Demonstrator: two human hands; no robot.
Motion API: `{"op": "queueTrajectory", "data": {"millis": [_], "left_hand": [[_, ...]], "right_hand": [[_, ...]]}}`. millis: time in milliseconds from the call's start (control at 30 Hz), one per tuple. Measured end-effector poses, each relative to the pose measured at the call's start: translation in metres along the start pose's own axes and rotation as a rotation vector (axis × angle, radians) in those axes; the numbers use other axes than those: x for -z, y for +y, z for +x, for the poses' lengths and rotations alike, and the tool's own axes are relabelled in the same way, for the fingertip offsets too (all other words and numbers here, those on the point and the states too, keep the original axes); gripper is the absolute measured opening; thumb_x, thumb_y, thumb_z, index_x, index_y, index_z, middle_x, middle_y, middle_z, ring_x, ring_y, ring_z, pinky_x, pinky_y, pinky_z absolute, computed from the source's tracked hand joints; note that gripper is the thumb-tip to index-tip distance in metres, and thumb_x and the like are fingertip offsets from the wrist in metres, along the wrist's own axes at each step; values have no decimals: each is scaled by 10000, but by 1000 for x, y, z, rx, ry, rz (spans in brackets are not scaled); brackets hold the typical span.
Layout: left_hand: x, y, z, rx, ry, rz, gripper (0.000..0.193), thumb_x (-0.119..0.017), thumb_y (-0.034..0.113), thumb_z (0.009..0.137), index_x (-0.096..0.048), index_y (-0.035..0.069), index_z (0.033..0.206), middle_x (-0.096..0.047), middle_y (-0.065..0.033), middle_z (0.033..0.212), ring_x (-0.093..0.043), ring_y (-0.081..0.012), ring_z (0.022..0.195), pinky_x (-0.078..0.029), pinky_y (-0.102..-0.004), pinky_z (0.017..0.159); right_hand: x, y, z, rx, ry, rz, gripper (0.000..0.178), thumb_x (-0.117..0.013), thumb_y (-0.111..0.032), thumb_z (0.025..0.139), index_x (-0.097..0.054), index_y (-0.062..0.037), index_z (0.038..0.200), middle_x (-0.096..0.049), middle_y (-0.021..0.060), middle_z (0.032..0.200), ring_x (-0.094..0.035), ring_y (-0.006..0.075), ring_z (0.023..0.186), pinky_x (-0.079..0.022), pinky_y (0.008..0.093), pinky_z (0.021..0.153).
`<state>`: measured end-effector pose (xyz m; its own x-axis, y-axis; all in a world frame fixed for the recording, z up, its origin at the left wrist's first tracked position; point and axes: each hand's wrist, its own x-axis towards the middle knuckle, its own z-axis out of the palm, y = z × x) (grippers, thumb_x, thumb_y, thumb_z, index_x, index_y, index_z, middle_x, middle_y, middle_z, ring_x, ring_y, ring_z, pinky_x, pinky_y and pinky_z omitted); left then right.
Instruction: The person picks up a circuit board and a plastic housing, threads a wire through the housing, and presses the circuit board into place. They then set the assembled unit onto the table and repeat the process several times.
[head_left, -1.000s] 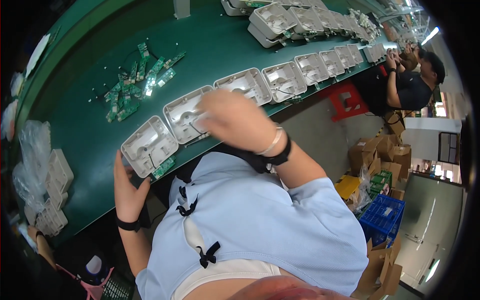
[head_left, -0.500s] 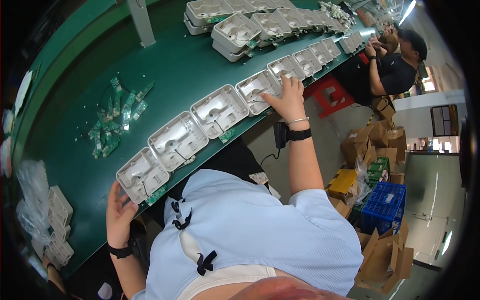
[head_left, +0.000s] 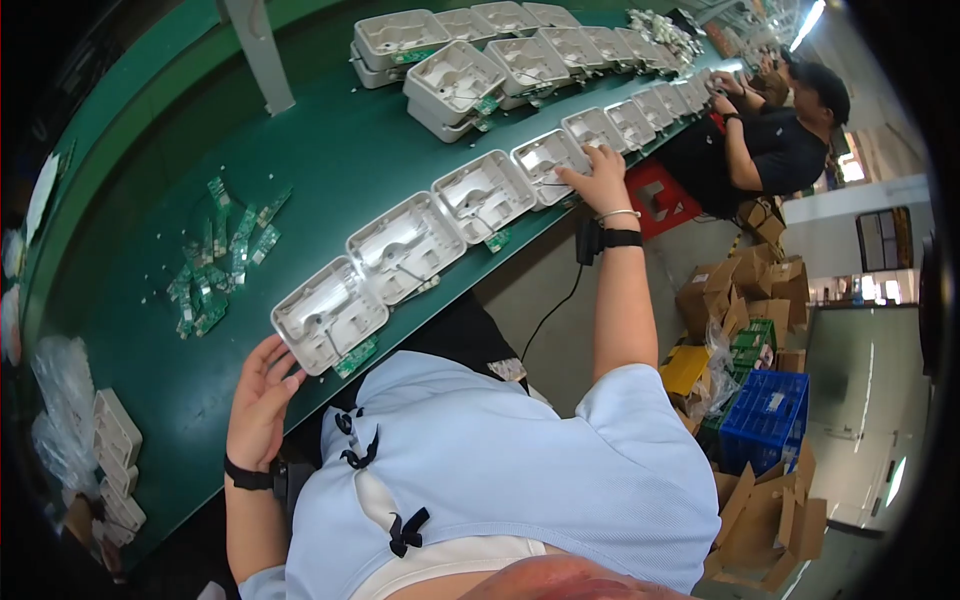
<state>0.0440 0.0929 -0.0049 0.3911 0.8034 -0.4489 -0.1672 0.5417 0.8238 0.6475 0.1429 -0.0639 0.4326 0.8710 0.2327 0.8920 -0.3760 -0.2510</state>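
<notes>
- The row of open white housings (head_left: 484, 190) lies along my edge of the green table (head_left: 140, 340), end to end and slanting away to my right.
- My left hand (head_left: 262, 402) is at the outer end of the nearest housing (head_left: 318, 300), fingertips against its corner, thumb apart from the fingers.
- My right hand (head_left: 602, 184) is at the fourth housing (head_left: 547, 160), its thumb and fingers spread; I can't tell how firmly they touch.
- A green circuit board (head_left: 357, 356) sits just beside the nearest housing, on my side.
- Beyond the row, I see loose circuit boards (head_left: 240, 248) in a heap and stacked housings (head_left: 455, 78).
- To my right, a co-worker (head_left: 795, 140) in black sits near a red stool (head_left: 655, 205).
</notes>
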Motion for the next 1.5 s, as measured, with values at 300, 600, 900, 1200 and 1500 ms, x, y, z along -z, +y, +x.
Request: {"op": "queueTrajectory", "data": {"millis": [300, 600, 900, 1200, 1500], "left_hand": [[0, -16, 22, 0, -337, -164, 617, -721, 43, 969, -443, 26, 1520, -457, -110, 1581, -379, -228, 1525, -322, -410, 1250], [49, -5, -22, -355, 24, 274, 427, -725, 70, 925, -592, 9, 1325, -601, -125, 1342, -555, -278, 1355, -474, -419, 1106], [245, 37, -92, 177, 1527, 1539, 1114, -729, 810, 747, -527, 1, 1486, -528, -297, 1494, -478, -453, 1415, -316, -707, 1133], [262, 38, -102, 315, 1350, 1374, 1027, -730, 789, 743, -615, 9, 1403, -603, -259, 1424, -579, -443, 1316, -362, -695, 1095], [104, -30, -122, -215, 1070, 1511, 752, -851, 525, 774, -634, -28, 1235, -506, -349, 1461, -503, -499, 1355, -332, -703, 1107]], "right_hand": [[30, 18, 12, 228, 248, -22, 442, -852, -213, 867, -716, 39, 1204, -720, 241, 1202, -675, 401, 1134, -519, 469, 1016], [93, -145, -10, 565, 63, 224, 400, -741, -138, 966, -660, 19, 1325, -689, 193, 1317, -647, 332, 1230, -471, 421, 1082], [142, -208, -48, 559, -429, 455, 376, -694, -73, 997, -636, 18, 1357, -698, 117, 1320, -656, 212, 1195, -494, 338, 1029], [155, -303, -68, 828, -532, 347, 394, -729, -36, 919, -650, 3, 1302, -706, 116, 1190, -663, 222, 1031, -516, 326, 913], [30, -382, -19, 1261, -417, 135, 389, -630, 60, 865, -641, -5, 1248, -650, 179, 1251, -666, 390, 1098, -555, 449, 892]]}}
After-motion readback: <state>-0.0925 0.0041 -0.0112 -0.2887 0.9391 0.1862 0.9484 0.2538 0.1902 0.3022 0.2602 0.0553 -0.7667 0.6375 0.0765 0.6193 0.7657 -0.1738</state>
